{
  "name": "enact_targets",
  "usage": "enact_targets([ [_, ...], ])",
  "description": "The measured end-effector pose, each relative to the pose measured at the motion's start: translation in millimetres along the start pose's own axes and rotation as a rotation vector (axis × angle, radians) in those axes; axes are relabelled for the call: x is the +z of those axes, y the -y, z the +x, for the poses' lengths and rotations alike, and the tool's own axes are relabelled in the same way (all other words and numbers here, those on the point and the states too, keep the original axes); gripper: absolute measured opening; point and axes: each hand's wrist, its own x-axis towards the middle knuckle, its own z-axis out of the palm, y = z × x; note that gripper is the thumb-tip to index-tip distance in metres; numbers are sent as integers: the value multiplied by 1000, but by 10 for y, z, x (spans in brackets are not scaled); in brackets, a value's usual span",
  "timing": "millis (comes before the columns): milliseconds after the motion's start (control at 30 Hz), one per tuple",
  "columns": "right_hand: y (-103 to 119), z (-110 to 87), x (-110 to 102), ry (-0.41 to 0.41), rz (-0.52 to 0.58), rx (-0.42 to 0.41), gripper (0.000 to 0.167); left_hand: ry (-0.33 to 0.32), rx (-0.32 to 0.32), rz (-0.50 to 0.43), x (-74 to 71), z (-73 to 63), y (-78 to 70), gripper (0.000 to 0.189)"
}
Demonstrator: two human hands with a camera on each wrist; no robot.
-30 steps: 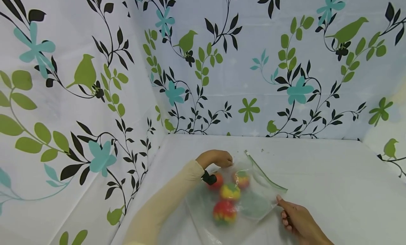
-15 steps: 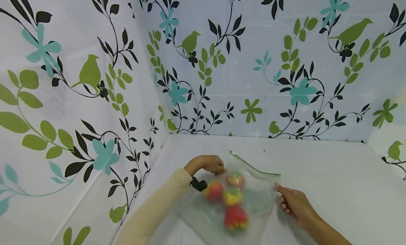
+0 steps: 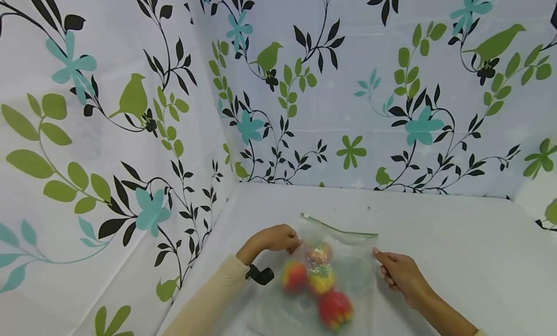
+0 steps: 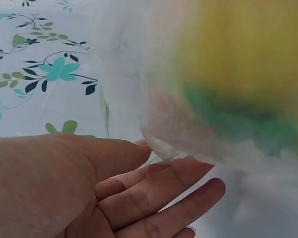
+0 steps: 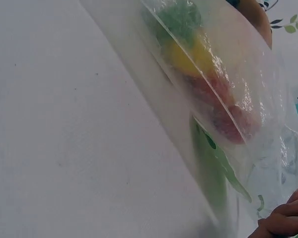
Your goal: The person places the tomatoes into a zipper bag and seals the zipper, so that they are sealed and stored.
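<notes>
A clear zip bag (image 3: 361, 278) with a green-edged top strip (image 3: 344, 229) hangs over the white table. Inside it sit several round red-and-yellow fruits (image 3: 335, 309), blurred by the plastic; their exact kind is hard to tell. My left hand (image 3: 276, 239) pinches the bag's left side just below the strip. In the left wrist view, the thumb and fingers of that hand (image 4: 139, 193) meet at a plastic fold. On the opposite side, my right hand (image 3: 400, 273) pinches the bag's edge between thumb and index finger. Only part of the right hand (image 5: 285, 218) shows in the right wrist view.
The white tabletop (image 3: 452, 239) extends behind and to the right of the bag. Patterned cloth walls (image 3: 339, 99) with leaves and birds rise at the back and left. A dark wrist device (image 3: 261, 275) is strapped on the left wrist.
The bag has swung round, its green strip going from a steep slant to nearly level. My left hand has shifted left and toward me, and the fruits have spread downward inside the plastic.
</notes>
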Motion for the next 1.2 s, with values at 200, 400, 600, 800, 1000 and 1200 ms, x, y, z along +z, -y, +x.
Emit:
enact_targets([
  [200, -54, 90, 10, -15, -90, -29, 59, -10, 30, -82, 102, -191, -20, 31],
  [400, 6, 99, 60, -42, -180, -81, 49, -29, 32, -167, 175, -326, -27, 30],
  [600, 22, 155, 35, -81, -272, -135, 40, -36, 47, -221, 229, -384, 0, 29],
  [800, 21, 180, -30, -91, -333, -184, 40, -30, 42, -267, 217, -405, 94, 31],
  [1000, 4, 209, -104, -105, -355, -210, 39, -23, 39, -336, 194, -421, 232, 26],
  [1200, -23, 248, -141, -86, -357, -219, 39, -7, 19, -382, 182, -447, 318, 28],
])
